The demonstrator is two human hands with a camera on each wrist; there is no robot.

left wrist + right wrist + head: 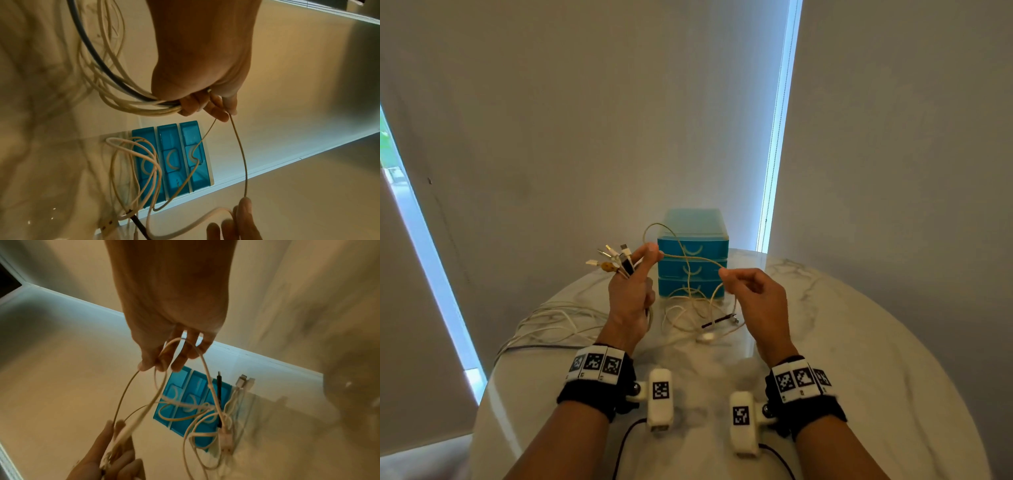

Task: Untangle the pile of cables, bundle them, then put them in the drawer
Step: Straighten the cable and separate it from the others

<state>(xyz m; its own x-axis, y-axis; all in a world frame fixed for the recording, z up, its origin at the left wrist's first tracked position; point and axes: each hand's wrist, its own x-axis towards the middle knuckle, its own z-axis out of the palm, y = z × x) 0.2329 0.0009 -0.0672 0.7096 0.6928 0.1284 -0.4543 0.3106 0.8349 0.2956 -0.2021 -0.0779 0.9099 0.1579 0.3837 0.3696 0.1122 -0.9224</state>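
Left hand (631, 291) grips gathered cable ends (613, 262), thumb and forefinger pinching one beige cable (688, 258) | right hand (753, 294) pinches the same strand near the blue drawer unit (693, 253), drawers shut | remaining tangle (698, 315) lies on the marble table (859, 342) | risk: pulling could tighten the crossed loop or drag the tangle off.

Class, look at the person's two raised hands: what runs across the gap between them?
A thin beige cable spans from the left hand to the right hand, both pinching it, in front of the blue drawer unit. The head view shows it best.
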